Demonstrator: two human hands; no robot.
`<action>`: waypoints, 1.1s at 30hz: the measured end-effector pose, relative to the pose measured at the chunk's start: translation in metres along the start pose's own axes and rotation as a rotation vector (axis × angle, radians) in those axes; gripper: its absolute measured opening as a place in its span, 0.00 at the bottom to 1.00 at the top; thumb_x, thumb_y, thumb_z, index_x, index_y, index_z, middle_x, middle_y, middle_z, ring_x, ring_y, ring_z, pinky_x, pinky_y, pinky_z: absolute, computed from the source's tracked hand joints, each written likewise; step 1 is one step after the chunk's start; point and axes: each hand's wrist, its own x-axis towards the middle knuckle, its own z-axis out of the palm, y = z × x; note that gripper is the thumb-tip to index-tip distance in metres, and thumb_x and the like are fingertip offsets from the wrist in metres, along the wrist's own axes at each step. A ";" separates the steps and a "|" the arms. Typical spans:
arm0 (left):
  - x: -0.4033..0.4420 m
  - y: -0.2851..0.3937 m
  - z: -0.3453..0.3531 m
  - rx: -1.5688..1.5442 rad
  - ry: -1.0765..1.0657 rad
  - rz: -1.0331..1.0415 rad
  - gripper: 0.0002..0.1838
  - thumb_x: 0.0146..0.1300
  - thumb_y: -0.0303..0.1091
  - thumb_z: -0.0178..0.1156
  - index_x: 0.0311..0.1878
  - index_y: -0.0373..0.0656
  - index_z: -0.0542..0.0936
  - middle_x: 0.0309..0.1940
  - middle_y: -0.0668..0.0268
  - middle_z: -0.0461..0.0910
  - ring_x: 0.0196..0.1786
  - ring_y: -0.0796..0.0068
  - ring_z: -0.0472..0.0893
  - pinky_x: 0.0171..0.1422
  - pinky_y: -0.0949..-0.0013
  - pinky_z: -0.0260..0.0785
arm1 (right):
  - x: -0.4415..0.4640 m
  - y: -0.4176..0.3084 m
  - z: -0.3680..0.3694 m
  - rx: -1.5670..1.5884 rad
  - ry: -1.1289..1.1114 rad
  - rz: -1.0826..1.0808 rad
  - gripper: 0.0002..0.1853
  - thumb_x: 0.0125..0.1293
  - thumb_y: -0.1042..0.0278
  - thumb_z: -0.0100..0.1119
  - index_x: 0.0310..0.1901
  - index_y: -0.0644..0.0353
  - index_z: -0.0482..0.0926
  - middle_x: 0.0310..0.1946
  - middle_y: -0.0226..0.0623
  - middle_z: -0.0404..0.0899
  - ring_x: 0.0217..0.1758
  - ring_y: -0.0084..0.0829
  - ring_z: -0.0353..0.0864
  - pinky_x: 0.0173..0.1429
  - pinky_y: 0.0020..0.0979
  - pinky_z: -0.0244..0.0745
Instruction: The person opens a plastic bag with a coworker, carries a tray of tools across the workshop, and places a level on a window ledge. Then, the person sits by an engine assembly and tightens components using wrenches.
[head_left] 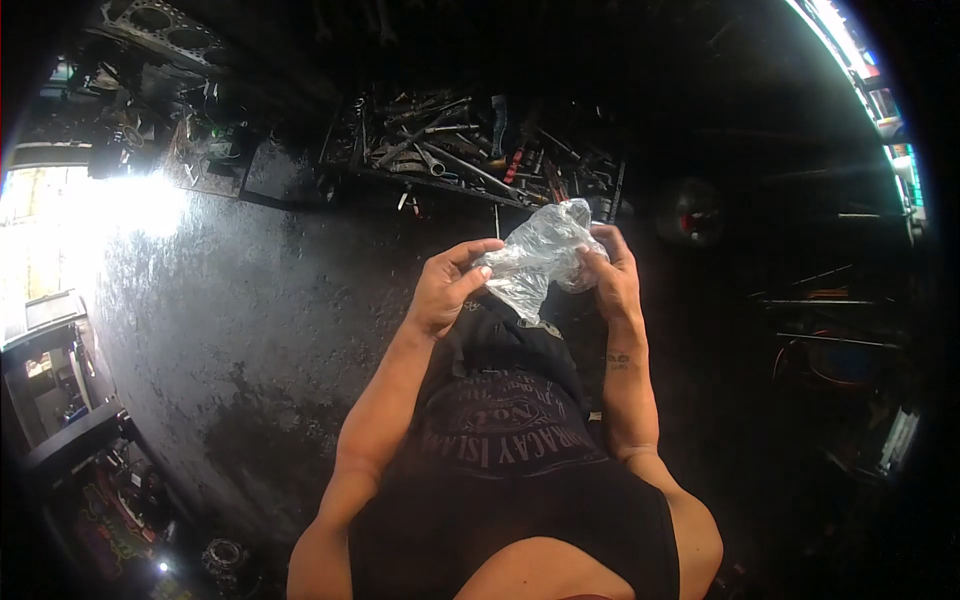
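A crumpled clear plastic bag (pixel 540 255) is stretched between my two hands, in front of my waist. My left hand (pixel 447 288) pinches its left edge between thumb and fingers. On the other side, my right hand (pixel 615 277) grips the bag, thumb in front and some fingertips hidden behind the plastic. Whether anything lies inside the bag, I cannot tell. Just beyond the bag is a tray of tools (pixel 440 183), its near edge partly covered by the plastic.
Several wrenches (pixel 432 160) and a tool with a red handle (pixel 514 166) lie in the tray. Dark, stained floor (pixel 250 320) spreads to the left. Machine parts (pixel 225 555) sit at lower left, a flat metal gasket (pixel 165 30) at upper left. Long thin rods (pixel 830 338) are at right.
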 end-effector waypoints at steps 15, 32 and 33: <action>0.004 -0.007 0.004 0.054 0.022 0.046 0.12 0.64 0.22 0.62 0.50 0.33 0.83 0.42 0.62 0.85 0.44 0.78 0.82 0.52 0.73 0.74 | 0.011 0.030 0.019 0.096 -0.368 0.139 0.26 0.63 0.60 0.69 0.58 0.67 0.77 0.47 0.34 0.83 0.47 0.28 0.82 0.52 0.29 0.78; -0.021 0.027 0.011 0.970 0.241 0.113 0.08 0.59 0.29 0.68 0.40 0.36 0.86 0.31 0.64 0.86 0.34 0.81 0.80 0.39 0.75 0.71 | 0.005 0.060 0.073 0.796 -0.615 0.452 0.24 0.67 0.56 0.61 0.59 0.64 0.75 0.53 0.43 0.81 0.54 0.36 0.82 0.57 0.38 0.80; -0.021 0.023 0.006 0.940 0.237 0.167 0.09 0.58 0.29 0.69 0.41 0.36 0.86 0.31 0.64 0.85 0.35 0.81 0.80 0.40 0.75 0.71 | 0.005 0.061 0.076 0.785 -0.616 0.457 0.24 0.68 0.57 0.60 0.59 0.64 0.76 0.53 0.43 0.81 0.54 0.36 0.82 0.57 0.38 0.80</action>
